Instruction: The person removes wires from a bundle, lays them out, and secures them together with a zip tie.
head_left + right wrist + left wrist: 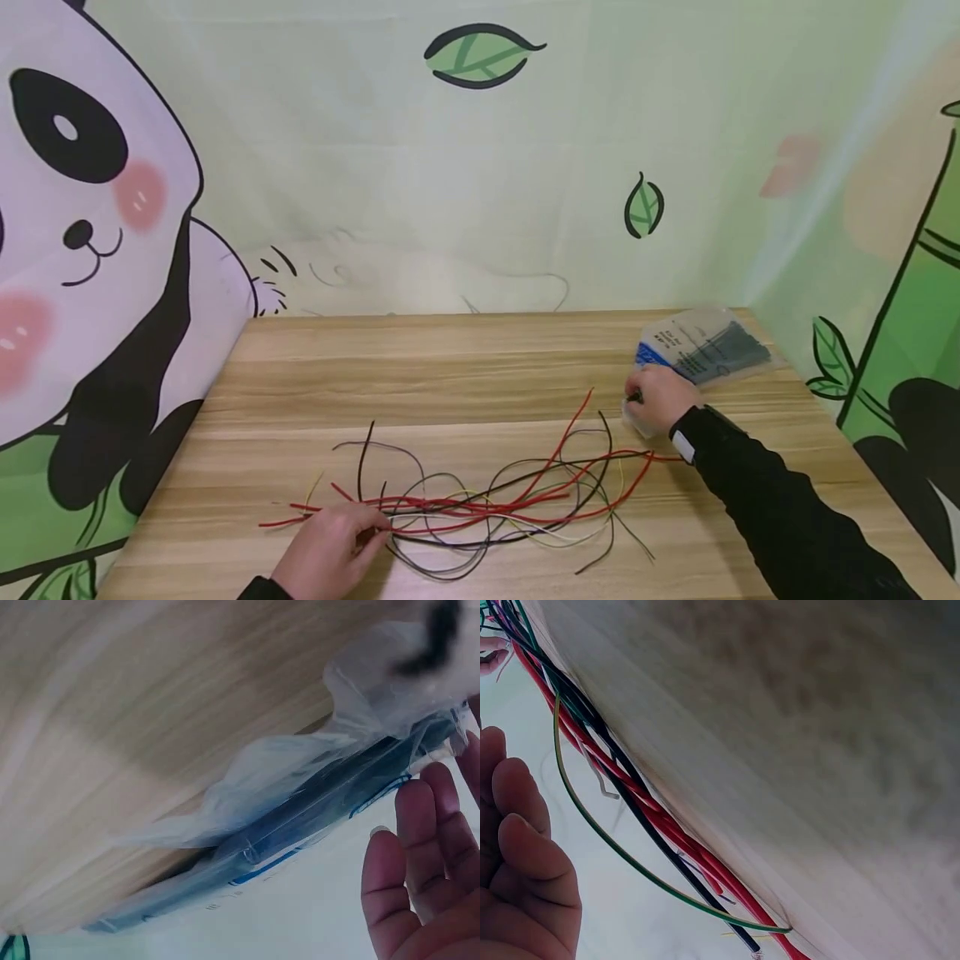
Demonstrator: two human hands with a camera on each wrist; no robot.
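Note:
My left hand (330, 546) lies at the left part of a loose bundle of red, black, grey, white and yellow-green wires (431, 502). Its fingers are loosely bent beside the wires; the left wrist view has the red wires (656, 814) running past the fingers (536, 851), apart from them. Over the near end of a clear plastic bag (731, 350), my right hand (663, 398) pinches a small black strip (636, 397), partly hidden by the fingers. In the right wrist view the strip (435, 645) is blurred. Dark thin pieces fill the bag (277, 814).
The wires spread across the front middle of a wooden table (450, 375). Several wire ends stick up or reach toward the right forearm (780, 492). Behind the table hangs a printed cloth (337, 150) with a panda and leaves.

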